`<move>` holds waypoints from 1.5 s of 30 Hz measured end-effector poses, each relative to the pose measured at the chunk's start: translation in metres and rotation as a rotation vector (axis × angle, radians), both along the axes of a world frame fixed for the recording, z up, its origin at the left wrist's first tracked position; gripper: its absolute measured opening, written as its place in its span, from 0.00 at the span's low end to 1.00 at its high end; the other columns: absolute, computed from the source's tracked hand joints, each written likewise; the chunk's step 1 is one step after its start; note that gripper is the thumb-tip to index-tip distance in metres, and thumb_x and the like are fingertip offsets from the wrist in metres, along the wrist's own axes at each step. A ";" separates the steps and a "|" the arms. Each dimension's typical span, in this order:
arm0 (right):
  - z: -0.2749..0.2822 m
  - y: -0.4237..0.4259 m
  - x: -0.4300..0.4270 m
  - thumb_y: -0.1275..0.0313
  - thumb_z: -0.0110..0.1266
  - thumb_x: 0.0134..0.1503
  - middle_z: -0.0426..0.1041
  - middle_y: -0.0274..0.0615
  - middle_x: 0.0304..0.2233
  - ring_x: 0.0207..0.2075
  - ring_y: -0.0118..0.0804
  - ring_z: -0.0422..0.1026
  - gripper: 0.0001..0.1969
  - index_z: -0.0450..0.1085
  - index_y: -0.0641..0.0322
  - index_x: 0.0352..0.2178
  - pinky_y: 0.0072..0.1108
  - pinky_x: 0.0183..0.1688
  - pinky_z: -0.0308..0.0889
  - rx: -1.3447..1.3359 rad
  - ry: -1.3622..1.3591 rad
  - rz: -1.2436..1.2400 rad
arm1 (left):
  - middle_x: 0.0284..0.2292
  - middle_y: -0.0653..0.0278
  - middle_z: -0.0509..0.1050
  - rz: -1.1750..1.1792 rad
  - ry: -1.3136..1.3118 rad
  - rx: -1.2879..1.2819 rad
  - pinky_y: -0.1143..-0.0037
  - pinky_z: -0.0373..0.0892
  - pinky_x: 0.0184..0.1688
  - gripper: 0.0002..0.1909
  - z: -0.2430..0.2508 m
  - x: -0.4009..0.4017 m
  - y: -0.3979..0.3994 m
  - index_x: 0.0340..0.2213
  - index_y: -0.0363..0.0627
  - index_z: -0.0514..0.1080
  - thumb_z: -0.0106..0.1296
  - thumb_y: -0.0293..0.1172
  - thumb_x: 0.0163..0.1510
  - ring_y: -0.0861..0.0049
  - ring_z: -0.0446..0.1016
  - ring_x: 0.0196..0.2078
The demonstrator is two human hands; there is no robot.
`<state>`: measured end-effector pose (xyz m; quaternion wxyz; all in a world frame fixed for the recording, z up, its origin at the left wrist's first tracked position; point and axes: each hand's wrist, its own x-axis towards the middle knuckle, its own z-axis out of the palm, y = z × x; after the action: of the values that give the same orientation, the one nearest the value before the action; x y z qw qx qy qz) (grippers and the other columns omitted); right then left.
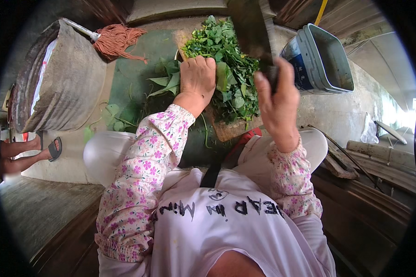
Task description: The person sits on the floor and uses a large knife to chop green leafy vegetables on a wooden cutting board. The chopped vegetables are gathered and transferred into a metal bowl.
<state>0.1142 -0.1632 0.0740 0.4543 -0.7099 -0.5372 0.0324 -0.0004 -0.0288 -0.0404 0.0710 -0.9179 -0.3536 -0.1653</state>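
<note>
My left hand (198, 78) is closed around a bunch of leafy green stems (168, 83), whose leaves stick out to the left. Cut ends of the bunch (223, 77) show on its right side. My right hand (280, 100) grips the dark handle of a cleaver (251, 29). The broad blade is raised and blurred, pointing away from me over the greens. A heap of chopped green leaves (237, 86) covers much of a wooden cutting board (225, 130). The board's far left corner and near edge show around the heap.
An orange string mop (119, 41) leans against a large grey container (71, 79) at left. A grey-rimmed plastic bucket (332, 59) lies to the right. Loose leaves (116, 114) are scattered on the green mat (131, 69). Another person's sandalled feet (53, 150) are at far left. Wooden planks (384, 166) lie at right.
</note>
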 end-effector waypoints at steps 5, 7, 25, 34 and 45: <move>-0.036 0.001 0.004 0.74 0.55 0.55 0.72 0.53 0.23 0.22 0.52 0.74 0.18 0.59 0.67 0.45 0.33 0.24 0.67 0.156 -0.167 0.030 | 0.27 0.61 0.68 0.044 0.074 0.105 0.68 0.59 0.34 0.03 -0.001 0.003 -0.003 0.27 0.47 0.65 0.43 0.30 0.51 0.68 0.67 0.32; -0.069 0.003 0.011 0.69 0.53 0.56 0.70 0.57 0.20 0.22 0.60 0.71 0.14 0.58 0.65 0.39 0.41 0.23 0.66 -0.393 -0.194 0.106 | 0.26 0.62 0.67 0.038 0.170 0.123 0.69 0.58 0.34 0.03 0.001 0.009 -0.005 0.27 0.48 0.65 0.43 0.32 0.51 0.70 0.66 0.31; -0.034 -0.012 0.005 0.69 0.52 0.58 0.70 0.55 0.20 0.24 0.55 0.73 0.16 0.60 0.65 0.44 0.37 0.24 0.65 -0.241 0.079 -0.007 | 0.30 0.57 0.67 0.021 0.101 -0.043 0.68 0.61 0.36 0.12 0.004 0.001 -0.003 0.33 0.42 0.64 0.50 0.29 0.44 0.63 0.68 0.35; 0.044 -0.040 0.027 0.74 0.49 0.60 0.65 0.32 0.24 0.15 0.19 0.62 0.16 0.57 0.64 0.49 0.11 0.15 0.58 0.333 0.421 0.043 | 0.37 0.51 0.75 0.072 0.236 -0.560 0.67 0.69 0.45 0.17 0.127 0.012 0.017 0.40 0.35 0.67 0.49 0.31 0.49 0.60 0.75 0.41; -0.048 0.001 0.023 0.71 0.53 0.57 0.72 0.57 0.23 0.24 0.58 0.73 0.15 0.60 0.64 0.43 0.39 0.25 0.66 -0.159 0.014 -0.033 | 0.43 0.57 0.75 0.146 0.581 -0.473 0.68 0.72 0.40 0.23 0.063 0.051 0.022 0.48 0.36 0.69 0.49 0.33 0.49 0.65 0.75 0.44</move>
<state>0.1374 -0.1620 0.0260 0.4008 -0.7524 -0.5178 0.0725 0.0504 -0.0068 0.0227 -0.0340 -0.8899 -0.4117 0.1937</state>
